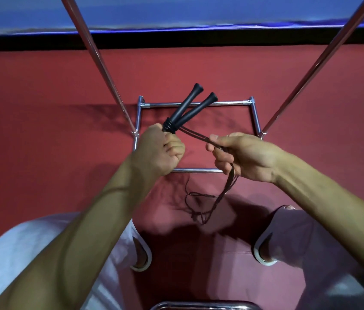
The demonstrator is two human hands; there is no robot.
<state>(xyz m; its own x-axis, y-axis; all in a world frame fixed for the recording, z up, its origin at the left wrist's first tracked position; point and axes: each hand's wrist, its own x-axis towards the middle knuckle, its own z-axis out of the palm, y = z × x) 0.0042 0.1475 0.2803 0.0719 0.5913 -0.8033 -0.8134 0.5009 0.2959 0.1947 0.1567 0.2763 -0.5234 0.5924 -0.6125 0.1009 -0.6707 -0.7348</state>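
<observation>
My left hand (162, 151) grips the lower ends of two black jump-rope handles (187, 107), which point up and to the right, side by side. A thin dark cord (195, 133) runs from the handles across to my right hand (240, 156). There my thumb and fingers pinch several strands bunched together. Below that hand the cord hangs in loose loops (201, 203) over the red floor between my knees.
A chrome tube frame (195, 104) forms a rectangle on the red floor (42, 130) under my hands. Two chrome poles (96, 54) (315, 63) slant up from its corners. My knees in light shorts fill the bottom. A blue wall runs along the top.
</observation>
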